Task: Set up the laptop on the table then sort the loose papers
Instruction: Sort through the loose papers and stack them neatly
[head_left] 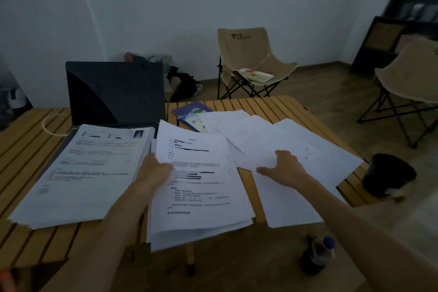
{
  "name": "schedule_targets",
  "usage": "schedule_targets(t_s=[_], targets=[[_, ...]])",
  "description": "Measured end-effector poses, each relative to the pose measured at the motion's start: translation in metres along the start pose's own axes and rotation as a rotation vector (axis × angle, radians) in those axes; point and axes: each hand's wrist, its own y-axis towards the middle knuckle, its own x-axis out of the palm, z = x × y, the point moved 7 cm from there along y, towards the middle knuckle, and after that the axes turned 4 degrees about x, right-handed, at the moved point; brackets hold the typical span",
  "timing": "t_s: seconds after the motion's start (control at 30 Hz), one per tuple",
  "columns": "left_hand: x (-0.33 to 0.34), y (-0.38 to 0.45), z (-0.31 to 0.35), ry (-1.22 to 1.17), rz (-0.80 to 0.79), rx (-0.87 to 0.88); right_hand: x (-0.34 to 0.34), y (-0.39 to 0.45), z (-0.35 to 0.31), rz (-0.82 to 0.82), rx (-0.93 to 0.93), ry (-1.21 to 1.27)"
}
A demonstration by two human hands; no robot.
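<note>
We have the laptop (116,92) open at the table's (28,149) far left edge, a thick paper stack (80,173) lying over its keyboard. Our left hand (155,168) pinches the printed sheaf (196,187) at the near edge, likely steadying it, while our right hand (282,166) grasps a loose sheet (265,142) from the spread toward the right edge, probably to sort it.

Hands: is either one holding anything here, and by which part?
Left hand grips the printed paper stack at its left edge. Right hand pinches a blank loose sheet by its near edge.
</note>
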Motion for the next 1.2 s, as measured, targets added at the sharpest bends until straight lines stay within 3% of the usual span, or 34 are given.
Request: schedule_targets(t_s=[0.13, 0.23, 0.37, 0.43, 0.57, 0.67, 0.8, 0.9, 0.97, 1.07, 1.13, 1.2], targets=[[0.009, 0.004, -0.017, 0.31, 0.0, -0.032, 0.014, 0.004, -0.001, 0.026, -0.068, -0.32], [0.013, -0.006, -0.009, 0.462, 0.057, 0.042, 0.016, 0.004, -0.008, 0.037, -0.089, -0.374], [0.022, -0.021, 0.008, 0.956, 0.117, 0.18, 0.013, 0.004, -0.006, 0.067, -0.092, -0.357], [0.029, -0.024, 0.012, 1.015, 0.093, 0.23, 0.008, 0.003, -0.004, 0.095, -0.092, -0.334], [0.037, -0.023, 0.009, 0.964, 0.003, 0.237, 0.004, -0.004, -0.004, 0.162, -0.146, -0.361], [0.041, -0.023, 0.013, 0.936, 0.018, 0.341, -0.015, -0.012, -0.002, 0.244, -0.18, -0.313], [0.054, -0.034, 0.047, 0.745, 0.024, 0.597, -0.086, -0.048, -0.032, 0.646, -0.337, -0.449], [0.077, -0.064, 0.092, 0.428, -0.133, 0.792, -0.14, -0.085, -0.069, 0.782, -0.567, -0.339], [0.083, -0.073, 0.113, 0.211, -0.222, 0.755, -0.169, -0.103, -0.091, 0.768, -0.704, -0.138], [0.061, -0.06, 0.118, 0.011, -0.061, 0.582, -0.201, -0.106, -0.095, 0.807, -0.638, 0.162], [0.041, -0.046, 0.1, -0.165, 0.002, 0.39, -0.196, -0.084, -0.076, 0.635, -0.394, 0.383], [0.026, -0.037, 0.074, -0.238, 0.015, 0.231, -0.155, -0.055, -0.059, 0.308, -0.24, 0.503]])
